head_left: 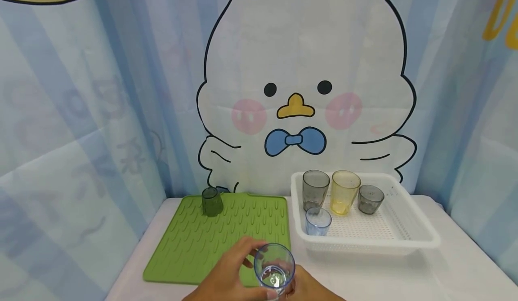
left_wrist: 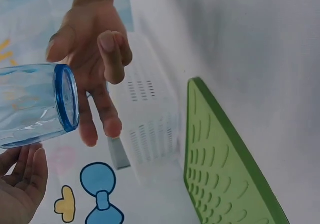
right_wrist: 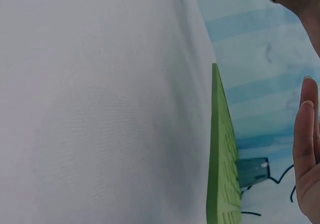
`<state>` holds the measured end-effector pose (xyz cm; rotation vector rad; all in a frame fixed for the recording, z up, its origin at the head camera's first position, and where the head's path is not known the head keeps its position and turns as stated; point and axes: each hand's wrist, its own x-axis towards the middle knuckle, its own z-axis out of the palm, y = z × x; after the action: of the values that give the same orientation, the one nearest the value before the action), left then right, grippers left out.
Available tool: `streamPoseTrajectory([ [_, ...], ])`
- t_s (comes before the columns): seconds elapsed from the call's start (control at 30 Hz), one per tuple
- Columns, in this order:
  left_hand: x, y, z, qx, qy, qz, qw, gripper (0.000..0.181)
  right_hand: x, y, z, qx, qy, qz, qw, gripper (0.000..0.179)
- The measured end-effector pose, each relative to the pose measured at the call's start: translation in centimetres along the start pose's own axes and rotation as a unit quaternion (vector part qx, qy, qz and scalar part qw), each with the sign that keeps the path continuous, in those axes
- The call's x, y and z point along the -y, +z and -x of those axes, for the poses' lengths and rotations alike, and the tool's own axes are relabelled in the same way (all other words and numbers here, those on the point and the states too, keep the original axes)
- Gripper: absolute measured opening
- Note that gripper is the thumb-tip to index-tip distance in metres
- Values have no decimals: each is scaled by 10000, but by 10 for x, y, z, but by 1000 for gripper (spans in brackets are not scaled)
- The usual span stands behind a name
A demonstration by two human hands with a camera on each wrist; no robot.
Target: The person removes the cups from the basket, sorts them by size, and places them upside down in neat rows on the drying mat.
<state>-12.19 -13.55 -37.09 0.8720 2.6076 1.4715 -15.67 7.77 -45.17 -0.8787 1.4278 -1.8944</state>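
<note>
Near the front of the table, my left hand (head_left: 232, 269) holds a clear blue drinking glass (head_left: 275, 258), thumb and fingers on either side of it. Its mouth faces up toward the head camera. My right hand (head_left: 309, 286) is close beside the glass, mostly hidden behind it there. In the left wrist view, the fingers of the right hand (left_wrist: 95, 48) are loosely spread just off the glass's thick blue base (left_wrist: 65, 98). Behind the hands lies a green drying mat (head_left: 243, 224), with a dark tumbler (head_left: 212, 202) upside down at its back left.
A white plastic basket (head_left: 421, 242) stands at the back right. It contains a tall grey glass (head_left: 315, 188), a yellow glass (head_left: 345, 193), a small grey glass (head_left: 370, 200) and a small blue glass (head_left: 318, 222). A printed curtain (head_left: 299, 58) closes off the back and sides.
</note>
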Motion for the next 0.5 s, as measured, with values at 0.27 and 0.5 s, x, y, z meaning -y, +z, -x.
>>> streamPoseTrajectory([
  [0.27,4,0,1,-86,-1,92,9999,66,0,-3,5,-211,-11,56,9998,48],
  [0.5,6,-2,4,-10,-325,151,9994,65,7,-11,15,-270,-5,-153,9995,55],
])
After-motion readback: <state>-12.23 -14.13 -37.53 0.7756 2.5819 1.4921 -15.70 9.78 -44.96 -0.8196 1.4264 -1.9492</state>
